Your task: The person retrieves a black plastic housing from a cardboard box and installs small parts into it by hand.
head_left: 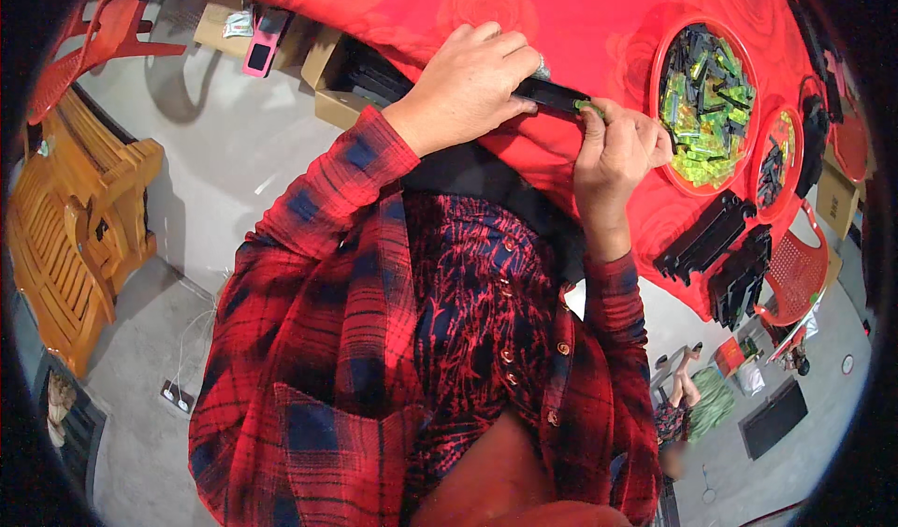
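My left hand (472, 87) grips a long, narrow black plastic part (554, 95) at its left end, above the near edge of a red-covered table (571, 22). At the part's other end, my right hand (617, 158) pinches a small green translucent piece (584, 106) between thumb and forefinger, against the black part. Whether the piece is seated in it is hidden by the fingers. Just right of my right hand stands a round red basket (702, 191) holding many loose yellow-green and black pieces (713, 97).
A smaller red basket (769, 215) with dark pieces sits farther right. Stacks of black strips (706, 237) lie at the table's right edge. Left of my left arm, a cardboard box (339, 108) holds black parts, near a pink phone (267, 43). A wooden bench (75, 246) stands left.
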### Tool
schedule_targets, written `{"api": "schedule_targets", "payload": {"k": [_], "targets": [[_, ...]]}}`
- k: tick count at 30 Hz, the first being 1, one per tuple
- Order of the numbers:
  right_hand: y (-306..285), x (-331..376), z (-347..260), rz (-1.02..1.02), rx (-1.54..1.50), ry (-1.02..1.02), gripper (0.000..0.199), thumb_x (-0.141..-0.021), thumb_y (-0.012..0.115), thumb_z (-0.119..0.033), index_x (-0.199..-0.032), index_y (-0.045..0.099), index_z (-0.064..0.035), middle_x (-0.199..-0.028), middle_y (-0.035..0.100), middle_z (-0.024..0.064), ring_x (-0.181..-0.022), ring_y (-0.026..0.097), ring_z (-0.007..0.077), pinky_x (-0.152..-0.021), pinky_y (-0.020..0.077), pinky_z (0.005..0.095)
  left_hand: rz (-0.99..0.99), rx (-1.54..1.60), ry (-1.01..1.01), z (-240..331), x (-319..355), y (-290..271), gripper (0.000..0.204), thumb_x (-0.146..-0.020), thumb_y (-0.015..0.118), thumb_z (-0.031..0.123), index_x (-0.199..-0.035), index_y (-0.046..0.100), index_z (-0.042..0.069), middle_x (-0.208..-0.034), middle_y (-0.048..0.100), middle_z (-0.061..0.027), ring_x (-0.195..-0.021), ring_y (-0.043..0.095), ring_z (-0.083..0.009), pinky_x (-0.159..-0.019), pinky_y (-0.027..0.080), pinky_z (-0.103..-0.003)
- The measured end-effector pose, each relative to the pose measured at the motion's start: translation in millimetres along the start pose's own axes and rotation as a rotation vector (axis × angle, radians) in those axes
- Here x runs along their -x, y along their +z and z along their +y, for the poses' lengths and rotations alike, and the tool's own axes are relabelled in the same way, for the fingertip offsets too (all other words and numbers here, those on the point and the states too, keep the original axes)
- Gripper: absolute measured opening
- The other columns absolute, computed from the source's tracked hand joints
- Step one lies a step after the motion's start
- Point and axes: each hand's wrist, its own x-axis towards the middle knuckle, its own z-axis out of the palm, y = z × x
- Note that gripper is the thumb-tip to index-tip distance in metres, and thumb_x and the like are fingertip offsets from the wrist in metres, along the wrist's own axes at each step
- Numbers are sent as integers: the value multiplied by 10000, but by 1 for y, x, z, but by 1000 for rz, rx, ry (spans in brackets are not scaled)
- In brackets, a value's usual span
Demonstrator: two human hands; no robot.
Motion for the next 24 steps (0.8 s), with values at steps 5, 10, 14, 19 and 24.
{"api": "schedule_targets", "payload": {"k": [5, 10, 14, 19, 24], "targets": [[1, -2, -2, -10, 7, 7, 164, -790, 758, -162, -930, 675, -137, -794, 612, -4, -839, 580, 192, -905, 333, 403, -3, 9, 0, -2, 0, 0, 345, -721, 780, 257, -959, 604, 80, -929, 554, -80, -923, 533, -306, -773, 432, -414], [5, -2, 0, 1, -29, 8, 172, -773, 768, -154, -918, 678, -134, -786, 611, -8, -826, 578, 187, -900, 330, 389, -1, 19, 1, -3, -1, 0, 341, -723, 781, 259, -945, 598, 76, -927, 556, -84, -924, 533, -312, -774, 436, -417], [8, -2, 0, 22, -33, 2, 175, -768, 766, -137, -920, 678, -129, -782, 614, 1, -822, 579, 186, -899, 325, 382, -11, 21, 8, -3, -2, 0, 352, -714, 787, 254, -944, 594, 71, -919, 561, -87, -924, 537, -321, -773, 439, -423], [0, -5, 0, 9, -59, -1, 163, -798, 747, -136, -947, 683, -114, -792, 629, 17, -817, 579, 193, -897, 325, 380, -18, 26, -5, 0, -2, -2, 352, -710, 791, 239, -942, 588, 68, -916, 563, -93, -926, 542, -326, -772, 439, -427], [-25, -9, 30, 136, -99, 183, 163, -886, 682, -156, -1032, 705, -86, -830, 667, 49, -813, 593, 218, -817, 400, 367, 12, 0, -6, 5, 0, -3, 348, -730, 783, 245, -943, 581, 58, -920, 563, -106, -925, 541, -331, -787, 443, -430]]}}
